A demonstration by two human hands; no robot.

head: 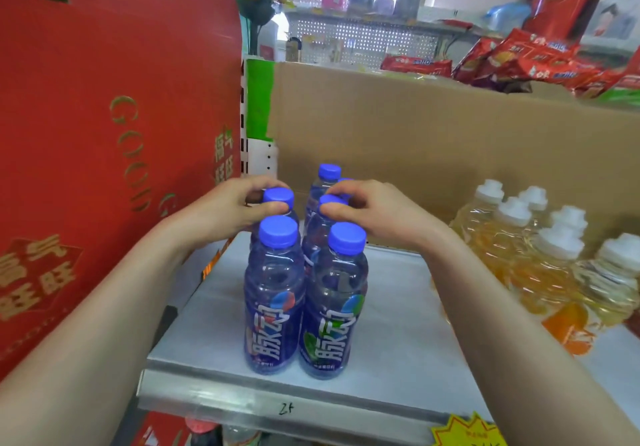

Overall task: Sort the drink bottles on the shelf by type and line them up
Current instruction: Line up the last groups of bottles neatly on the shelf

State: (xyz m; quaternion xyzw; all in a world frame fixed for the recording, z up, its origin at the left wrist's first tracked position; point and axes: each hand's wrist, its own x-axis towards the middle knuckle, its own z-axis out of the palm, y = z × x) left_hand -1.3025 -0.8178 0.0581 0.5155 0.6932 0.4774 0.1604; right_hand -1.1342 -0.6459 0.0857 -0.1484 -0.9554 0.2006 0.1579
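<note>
Standing in two files on the grey metal shelf (pixel 398 324), clear ribbed plastic bottles with blue caps (pixel 275 293) are pinched at the cap: the left grip (pixel 235 208) on one second-row bottle, the right grip (pixel 377 213) on its neighbour. Yellow white-capped bottles (pixel 540 272) are grouped right; a red carton (pixel 104 134) is set left, brown cardboard (pixel 415 127) behind.

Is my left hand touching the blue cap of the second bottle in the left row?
Touching. The head view shows the left hand pinching that blue cap between thumb and fingers.
</note>
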